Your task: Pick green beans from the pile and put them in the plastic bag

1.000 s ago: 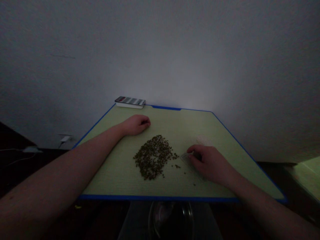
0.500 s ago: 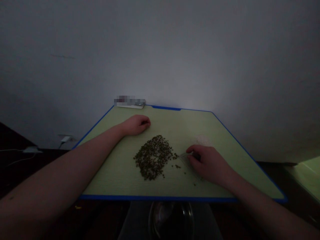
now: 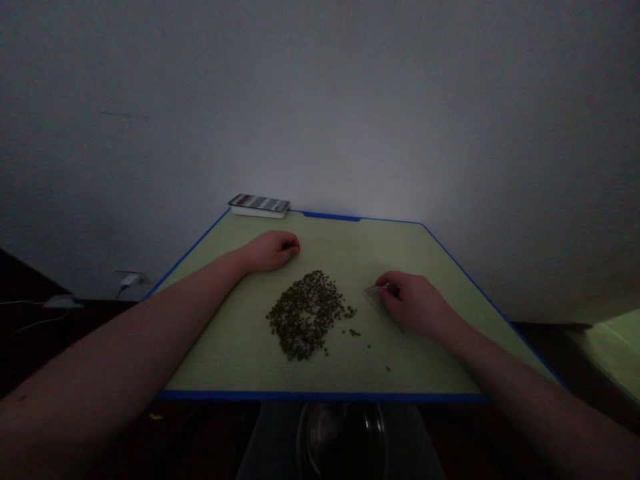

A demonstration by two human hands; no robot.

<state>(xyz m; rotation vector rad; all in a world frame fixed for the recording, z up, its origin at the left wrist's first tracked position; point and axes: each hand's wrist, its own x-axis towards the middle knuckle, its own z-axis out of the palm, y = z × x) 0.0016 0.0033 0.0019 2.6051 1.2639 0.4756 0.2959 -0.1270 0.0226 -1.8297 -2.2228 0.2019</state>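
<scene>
The pale green table has a faintly grained, matt top edged in blue, and on it sits a loose pile of small, dark, greenish-brown grains, roughly oval with a thin patch near its middle. Dim light falls on the room; far beyond the pile rises a plain grey wall, slightly rough. A solid blue strip breaks the table's far edge, beyond the pile. Beyond and left of the pile, a flat phone rests on a low white box with rounded corners. Far left of the pile, a white plug sits at the wall. On the near side of the pile, below the table edge, is a glossy, round, see-through vessel. Just beyond the pile to its left, the left hand rests on its side, fingers loosely curled; whether they hold anything I cannot tell. To the pile's right, the right hand pinches a thin, translucent piece between its fingers, apart from the pile. A few stray grains lie just right of the pile.
</scene>
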